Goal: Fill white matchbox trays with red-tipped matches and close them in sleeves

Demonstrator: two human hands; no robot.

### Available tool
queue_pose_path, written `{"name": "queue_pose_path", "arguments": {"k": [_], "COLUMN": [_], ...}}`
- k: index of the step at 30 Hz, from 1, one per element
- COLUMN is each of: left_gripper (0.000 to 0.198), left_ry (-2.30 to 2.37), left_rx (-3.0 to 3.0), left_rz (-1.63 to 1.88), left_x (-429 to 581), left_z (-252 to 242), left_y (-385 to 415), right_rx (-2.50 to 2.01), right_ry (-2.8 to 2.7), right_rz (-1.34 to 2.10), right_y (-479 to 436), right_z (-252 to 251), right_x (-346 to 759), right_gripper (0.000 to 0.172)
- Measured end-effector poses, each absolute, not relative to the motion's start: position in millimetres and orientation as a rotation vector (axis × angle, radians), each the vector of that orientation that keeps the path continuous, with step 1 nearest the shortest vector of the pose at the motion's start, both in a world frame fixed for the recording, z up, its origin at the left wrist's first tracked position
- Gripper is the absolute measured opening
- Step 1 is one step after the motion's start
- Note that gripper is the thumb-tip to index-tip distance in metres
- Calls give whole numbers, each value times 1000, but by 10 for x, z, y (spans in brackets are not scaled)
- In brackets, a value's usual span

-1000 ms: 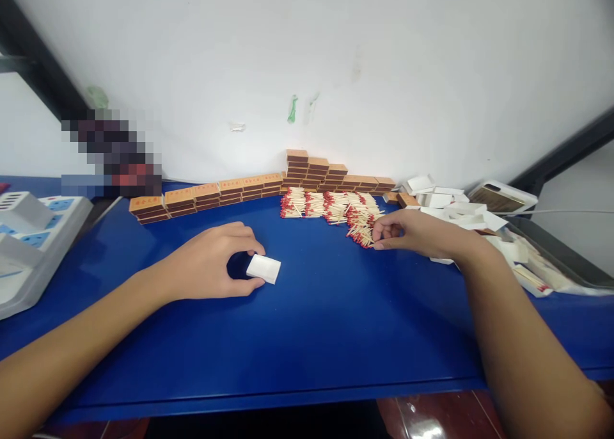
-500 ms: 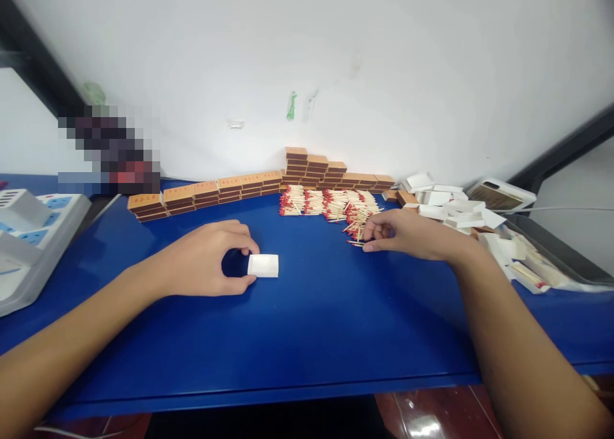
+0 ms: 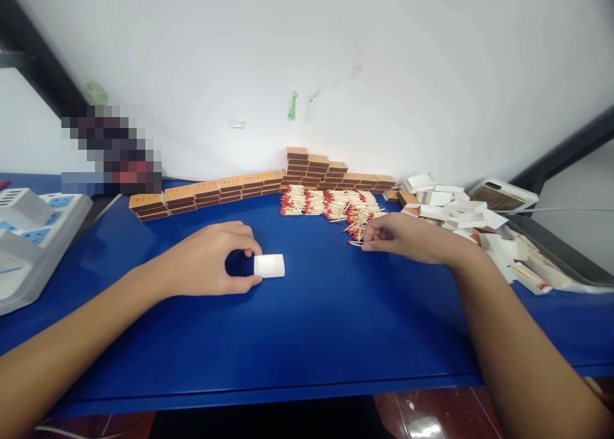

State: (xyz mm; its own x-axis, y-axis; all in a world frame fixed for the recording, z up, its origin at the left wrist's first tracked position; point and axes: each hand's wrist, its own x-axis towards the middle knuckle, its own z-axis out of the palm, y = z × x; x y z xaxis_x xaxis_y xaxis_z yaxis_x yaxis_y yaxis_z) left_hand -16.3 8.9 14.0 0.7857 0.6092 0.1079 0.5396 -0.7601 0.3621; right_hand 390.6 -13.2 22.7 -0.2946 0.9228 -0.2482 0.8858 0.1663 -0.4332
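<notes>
My left hand (image 3: 218,260) grips the left end of a small white matchbox tray (image 3: 270,266) between thumb and fingers. The tray lies open side up on the blue table, and no matches show in it. At the near right edge of the pile of red-tipped matches (image 3: 338,205), my right hand (image 3: 400,237) is closed in a pinch. A match (image 3: 354,242) sticks out to the left from between its thumb and fingertips. Whether more matches are in that pinch is hidden by the fingers.
Orange-brown matchboxes (image 3: 230,188) stand in a row along the wall, with taller stacks (image 3: 307,164) behind the matches. White trays (image 3: 460,212) lie heaped at right, one tray holding matches (image 3: 532,278). A white power strip (image 3: 62,234) sits on the left.
My left hand has shifted slightly right with the white tray. My right hand stays at the pile's edge, its fingers drawn a little closer together around the match.
</notes>
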Motion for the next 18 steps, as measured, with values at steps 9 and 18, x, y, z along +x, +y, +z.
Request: {"name": "queue_pose_path", "arguments": {"k": [9, 18], "left_gripper": [29, 30], "left_ry": [863, 806], "left_rx": [2671, 2687], "left_rz": [333, 472], "left_x": [-133, -44], "left_z": [131, 0], "left_y": [69, 47], "right_rx": [-1833, -1634], "right_ry": [-2273, -2337], "right_rz": [736, 697], "right_y": [-114, -256], "right_z": [197, 251], "right_x": [3886, 3534], "right_gripper": [54, 37]}}
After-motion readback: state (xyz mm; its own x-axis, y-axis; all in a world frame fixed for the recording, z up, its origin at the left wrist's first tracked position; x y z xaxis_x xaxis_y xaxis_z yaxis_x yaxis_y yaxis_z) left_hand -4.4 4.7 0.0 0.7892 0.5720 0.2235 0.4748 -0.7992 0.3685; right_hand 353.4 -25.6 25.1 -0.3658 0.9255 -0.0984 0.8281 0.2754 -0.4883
